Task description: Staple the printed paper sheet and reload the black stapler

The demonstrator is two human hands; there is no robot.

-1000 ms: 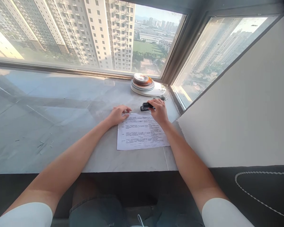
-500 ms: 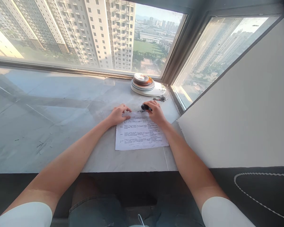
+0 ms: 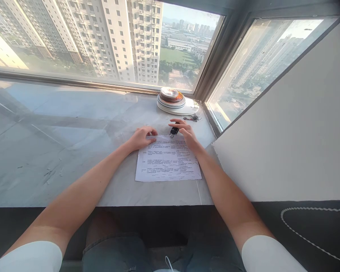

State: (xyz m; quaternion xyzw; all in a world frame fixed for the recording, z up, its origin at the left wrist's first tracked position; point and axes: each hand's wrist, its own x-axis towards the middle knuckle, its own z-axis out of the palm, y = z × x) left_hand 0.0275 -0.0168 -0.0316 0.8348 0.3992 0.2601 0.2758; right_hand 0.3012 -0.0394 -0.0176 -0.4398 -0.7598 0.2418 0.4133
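Observation:
A printed sheet of paper [image 3: 170,162] lies on the pale stone ledge in front of me, dense with dark text. At its top left edge is my left hand [image 3: 143,138], fingers curled and thumb on the paper. My right hand [image 3: 185,132] is above the top right part of the sheet. Between its thumb and fingers is a small black tool [image 3: 174,130] with a shiny metal end pointing down toward the paper's top edge; its exact kind is unclear. Some right fingers stretch out over the tool.
A stack of plates and round dishes [image 3: 171,101] stands by the window corner. Small dark items like keys or trinkets [image 3: 192,118] lie in front of it. A white wall [image 3: 286,132] rises at the right. Dark scraps [image 3: 48,172] dot the ledge [image 3: 73,151] on the left.
The black tool has tilted in my right hand, from lying sideways to pointing downward, and the right fingers have lifted and stretched. The sheet has shifted slightly left and toward me.

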